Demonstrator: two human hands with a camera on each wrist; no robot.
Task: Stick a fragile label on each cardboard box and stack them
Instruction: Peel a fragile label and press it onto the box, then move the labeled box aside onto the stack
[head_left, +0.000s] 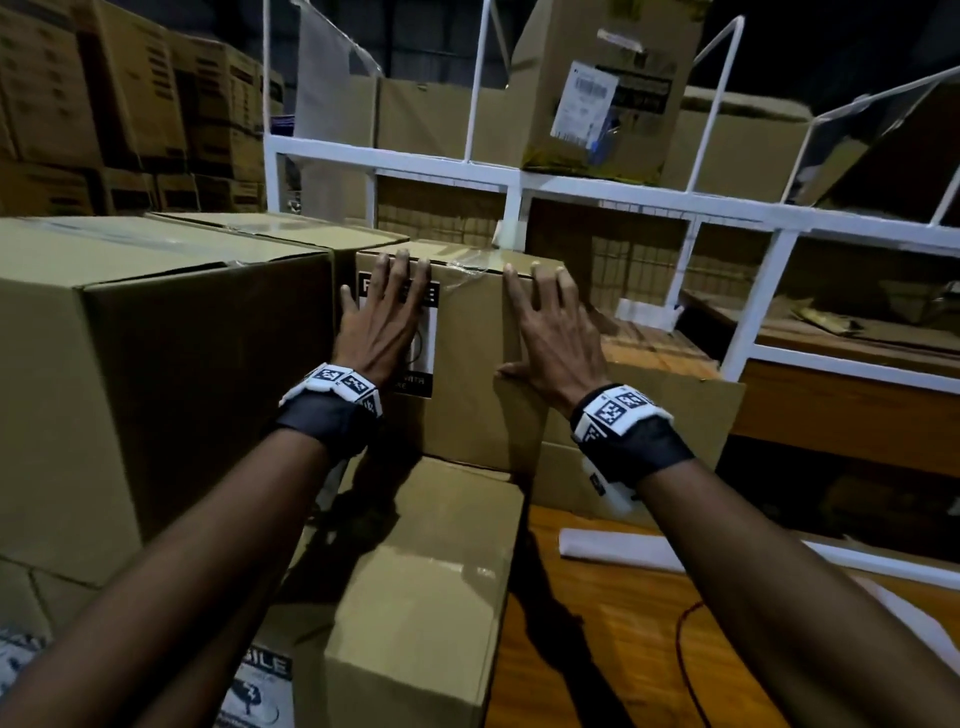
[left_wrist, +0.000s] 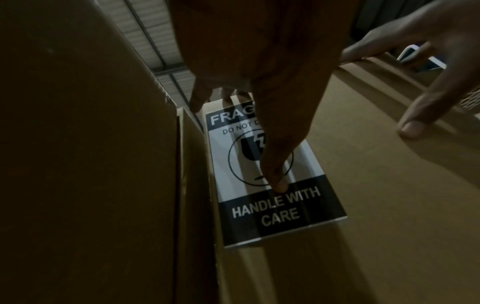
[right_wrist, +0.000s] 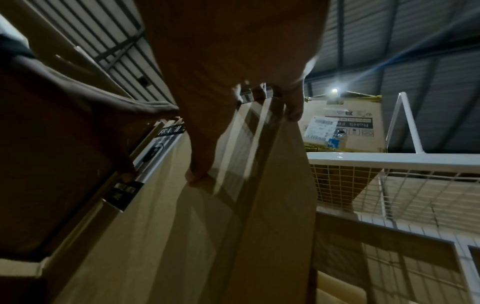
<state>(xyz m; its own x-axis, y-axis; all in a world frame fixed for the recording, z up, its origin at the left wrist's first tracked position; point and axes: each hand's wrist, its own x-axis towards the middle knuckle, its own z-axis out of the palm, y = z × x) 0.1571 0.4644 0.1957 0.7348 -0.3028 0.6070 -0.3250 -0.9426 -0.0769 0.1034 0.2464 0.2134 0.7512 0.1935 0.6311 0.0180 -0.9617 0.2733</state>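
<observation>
Bare forearms; black wrist straps (head_left: 332, 422) carrying white blocks with black square-pattern markers (head_left: 618, 408).

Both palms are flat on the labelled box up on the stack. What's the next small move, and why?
Probably lift both hands off. The fragile label already lies flat under the left hand, and the box, braced by the right hand, sits on the box below.
</observation>
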